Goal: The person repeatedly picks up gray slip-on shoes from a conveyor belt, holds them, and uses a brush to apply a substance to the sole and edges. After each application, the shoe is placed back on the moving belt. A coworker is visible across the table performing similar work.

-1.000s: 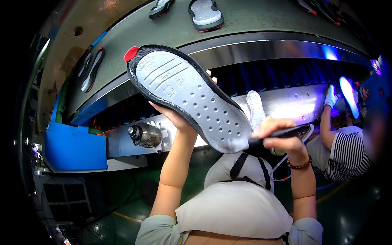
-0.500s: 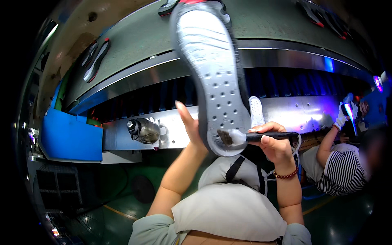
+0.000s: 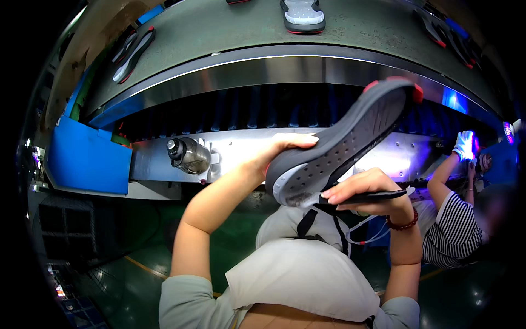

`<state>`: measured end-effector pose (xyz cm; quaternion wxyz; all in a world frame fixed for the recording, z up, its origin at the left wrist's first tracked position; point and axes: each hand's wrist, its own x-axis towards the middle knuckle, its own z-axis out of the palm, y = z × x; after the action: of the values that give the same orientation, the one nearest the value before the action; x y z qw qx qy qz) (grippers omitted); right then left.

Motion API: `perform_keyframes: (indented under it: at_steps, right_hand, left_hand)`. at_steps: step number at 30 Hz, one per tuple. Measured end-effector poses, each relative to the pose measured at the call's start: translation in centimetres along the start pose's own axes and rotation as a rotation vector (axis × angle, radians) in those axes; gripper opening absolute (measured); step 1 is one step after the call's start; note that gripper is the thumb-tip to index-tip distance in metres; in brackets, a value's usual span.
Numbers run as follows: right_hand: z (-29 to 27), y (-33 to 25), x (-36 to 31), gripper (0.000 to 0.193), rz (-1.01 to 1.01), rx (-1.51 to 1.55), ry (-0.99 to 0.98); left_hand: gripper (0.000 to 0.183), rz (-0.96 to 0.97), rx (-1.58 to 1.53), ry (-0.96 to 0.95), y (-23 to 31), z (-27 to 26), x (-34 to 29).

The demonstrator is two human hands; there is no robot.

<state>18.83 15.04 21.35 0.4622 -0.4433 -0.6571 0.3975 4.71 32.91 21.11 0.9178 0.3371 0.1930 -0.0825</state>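
My left hand (image 3: 276,151) grips a dark grey shoe sole (image 3: 356,140) by its side near the heel, thumb along the edge. The sole is held tilted in the air, its red-tipped end up and to the right. Its grey, dotted inner face is turned partly toward me. In my right hand (image 3: 372,186) is a brush with a black handle (image 3: 386,196). The fingers are closed round the handle. The brush head lies at the heel end of the sole, appearing to touch the inner face; its bristles are partly blurred.
Across the far side runs a green conveyor belt (image 3: 252,33) with several soles, including one sole (image 3: 304,16) straight ahead. A dark bottle (image 3: 189,155) stands on the metal ledge (image 3: 235,143). A blue box (image 3: 87,159) is at left. A co-worker in a striped top (image 3: 452,233) is at right.
The sole has swung from nearly upright to a rightward tilt, its inner face turned partly aside. The brush head has shifted slightly left and down, still at the heel end.
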Motion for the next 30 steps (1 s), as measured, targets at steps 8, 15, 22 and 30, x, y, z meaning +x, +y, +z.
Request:
perform_keyframes:
  at_steps: [8, 15, 22, 30]
  right_hand:
    - [-2.0, -2.2, 0.9, 0.015, 0.002, -0.155, -0.174]
    - [-3.1, -4.6, 1.3, 0.016, 0.036, -0.210, -0.214]
    - [-3.2, -4.0, -0.5, 0.016, 0.110, -0.232, -0.223]
    - [-2.5, -2.7, -3.7, 0.018, 0.175, -0.243, -0.102]
  left_hand:
    - [0.042, -0.200, 0.177, 0.042, 0.5, 0.6, 0.1]
    - [0.041, -0.239, 0.129, 0.064, 0.8, 0.1, -0.8]
    - [0.036, -0.272, 0.066, 0.127, 0.9, -0.6, -2.4]
    - [0.047, -0.261, 0.159, 0.250, 0.0, -2.7, -3.9]
